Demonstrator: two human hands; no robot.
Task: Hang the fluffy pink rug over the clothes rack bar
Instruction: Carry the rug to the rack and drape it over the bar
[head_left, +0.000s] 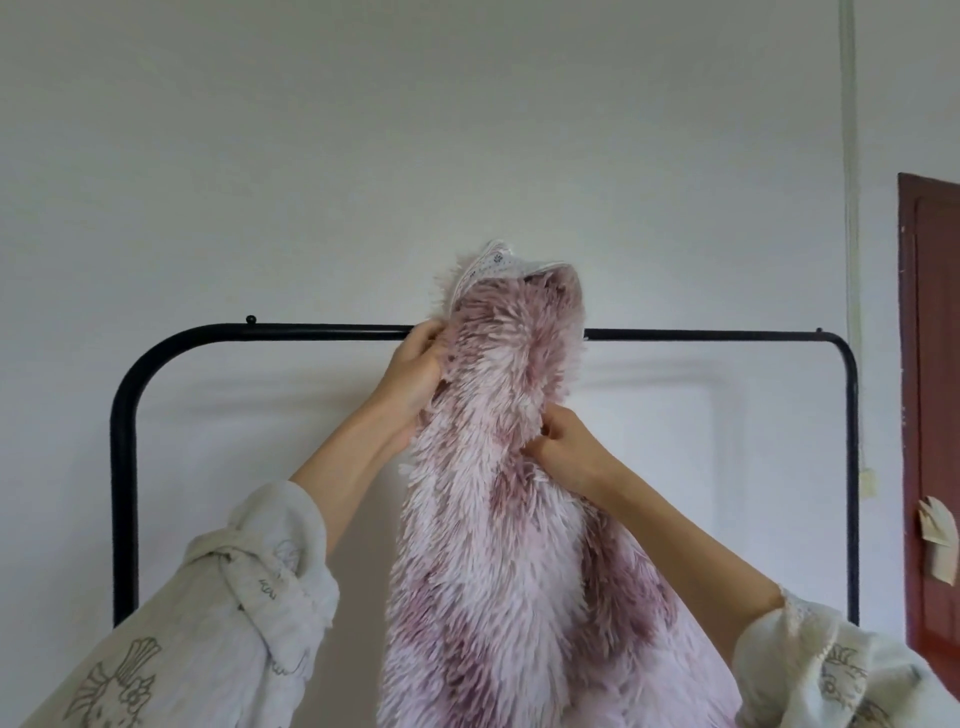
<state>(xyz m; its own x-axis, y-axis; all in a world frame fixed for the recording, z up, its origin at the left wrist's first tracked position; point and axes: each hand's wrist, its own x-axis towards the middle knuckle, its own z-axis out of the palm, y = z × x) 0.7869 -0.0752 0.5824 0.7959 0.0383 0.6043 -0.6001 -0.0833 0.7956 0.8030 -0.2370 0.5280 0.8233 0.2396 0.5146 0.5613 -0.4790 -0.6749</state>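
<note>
The fluffy pink rug (514, 467) is held upright and bunched in front of the middle of the clothes rack bar (322, 331), its top edge risen above the bar with a strip of pale dotted backing (493, 262) folded over at the tip. Its lower part hangs down out of view at the near edge. The left hand (413, 376) grips the rug's left side just at the bar, fingers curled into the pile. The right hand (569, 452) pinches the right side lower down, below the bar. Both arms wear pushed-up white sleeves (260, 561) with printed drawings. Behind stands a white wall (467, 130); a dark red door (932, 415) is at the far right.
</note>
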